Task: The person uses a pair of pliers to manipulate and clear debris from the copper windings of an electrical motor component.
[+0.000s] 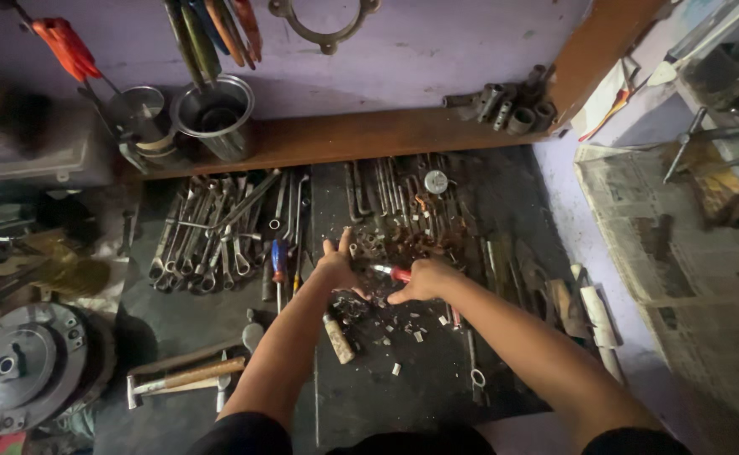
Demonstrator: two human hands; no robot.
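Note:
Both my arms reach forward over a dark mat (403,379) strewn with tools. My right hand (424,280) is closed around the red handle of a small screwdriver (393,272), its tip pointing left. My left hand (337,263) hovers just to the left with fingers spread, touching or nearly touching the screwdriver's tip. Below the hands lie small metal bits and screws (403,324) and a pale-handled tool (338,337).
Several wrenches (209,232) lie in a heap at the left, more spanners (386,190) behind. Hammers (188,375) lie front left by a round metal disc (16,362). Metal cups (213,114) and sockets (504,105) sit on a wooden ledge. Newspaper (681,253) covers the right.

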